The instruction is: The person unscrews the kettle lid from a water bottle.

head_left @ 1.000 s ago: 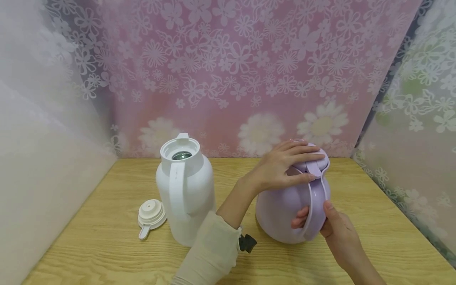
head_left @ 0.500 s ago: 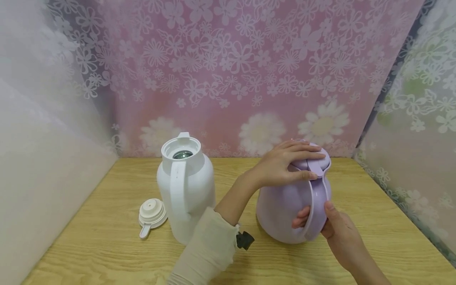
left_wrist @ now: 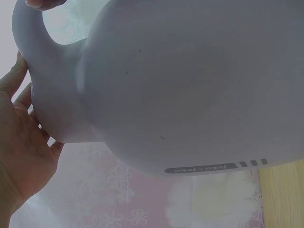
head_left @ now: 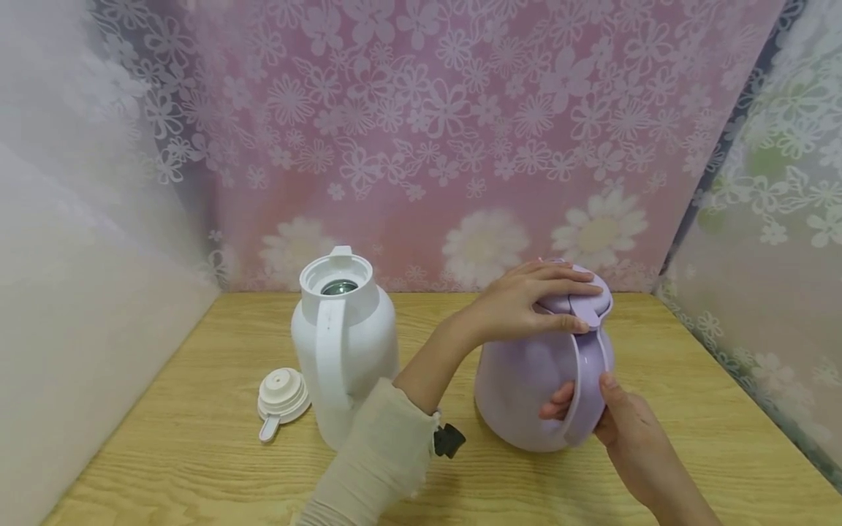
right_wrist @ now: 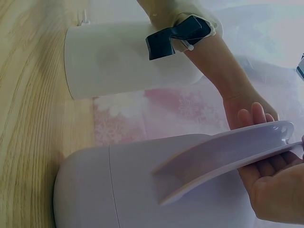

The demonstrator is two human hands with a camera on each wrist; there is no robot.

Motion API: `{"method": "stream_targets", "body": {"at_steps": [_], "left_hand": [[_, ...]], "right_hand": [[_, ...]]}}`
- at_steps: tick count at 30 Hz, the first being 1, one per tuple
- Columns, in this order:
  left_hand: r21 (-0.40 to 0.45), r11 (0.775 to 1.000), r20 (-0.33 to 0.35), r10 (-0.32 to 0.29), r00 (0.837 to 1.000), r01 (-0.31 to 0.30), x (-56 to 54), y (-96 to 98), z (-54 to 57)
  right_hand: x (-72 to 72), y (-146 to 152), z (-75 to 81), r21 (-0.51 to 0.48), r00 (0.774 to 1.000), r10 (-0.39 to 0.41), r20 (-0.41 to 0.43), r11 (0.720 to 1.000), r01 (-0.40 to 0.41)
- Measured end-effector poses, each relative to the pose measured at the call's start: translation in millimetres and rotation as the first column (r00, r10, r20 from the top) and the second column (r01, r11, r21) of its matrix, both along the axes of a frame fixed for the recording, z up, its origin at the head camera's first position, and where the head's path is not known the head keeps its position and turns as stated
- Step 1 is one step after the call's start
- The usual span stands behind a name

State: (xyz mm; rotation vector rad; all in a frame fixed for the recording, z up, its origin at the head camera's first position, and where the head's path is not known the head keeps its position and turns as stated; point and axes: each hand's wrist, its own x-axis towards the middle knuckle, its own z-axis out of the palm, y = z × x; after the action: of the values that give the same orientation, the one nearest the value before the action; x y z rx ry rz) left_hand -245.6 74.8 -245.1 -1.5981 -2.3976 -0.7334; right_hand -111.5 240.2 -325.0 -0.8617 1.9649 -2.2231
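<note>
A glossy light-purple thermos jug [head_left: 520, 394] stands on the table right of the middle, its handle turned towards me. My left hand [head_left: 509, 307] lies across its lid [head_left: 595, 292], fingers stretched over the top and thumb beside the lid's lever tab [head_left: 584, 313]. My right hand [head_left: 634, 438] grips the jug's handle [head_left: 588, 391], thumb on the outer side and fingertips showing through the loop. In the left wrist view the jug's body [left_wrist: 190, 85] fills most of the picture. The right wrist view shows my right fingers [right_wrist: 258, 114] curled round the handle.
A white thermos jug [head_left: 368, 329] stands open-topped at left, partly behind my left sleeve [head_left: 381, 446]. Beside it a cream stopper lid [head_left: 279, 394] lies on the wooden table [head_left: 197, 467]. A black strap piece [head_left: 449, 441] hangs at my left wrist. Floral sheets [head_left: 421, 146] surround the table.
Both hands keep their places on the purple jug. The lid's lever tab has shifted very slightly to the right, and my left forearm slightly left.
</note>
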Motion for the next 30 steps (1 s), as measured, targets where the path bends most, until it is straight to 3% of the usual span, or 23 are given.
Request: {"method": "stream_targets", "body": {"at_steps": [15, 30], "left_hand": [[-0.057, 0.997, 0.04, 0.061, 0.997, -0.059, -0.1, 1.4, 5.9], [-0.025, 0.998, -0.079, 0.049, 0.996, -0.051, -4.0, 4.4, 9.5]], "right_hand": [[-1.3, 3.2, -2.5, 0.009, 1.0, 0.01, 0.024, 1.0, -0.01], [-1.7, 4.0, -3.2, 0.003, 0.999, 0.033, 0.035, 0.999, -0.033]]}}
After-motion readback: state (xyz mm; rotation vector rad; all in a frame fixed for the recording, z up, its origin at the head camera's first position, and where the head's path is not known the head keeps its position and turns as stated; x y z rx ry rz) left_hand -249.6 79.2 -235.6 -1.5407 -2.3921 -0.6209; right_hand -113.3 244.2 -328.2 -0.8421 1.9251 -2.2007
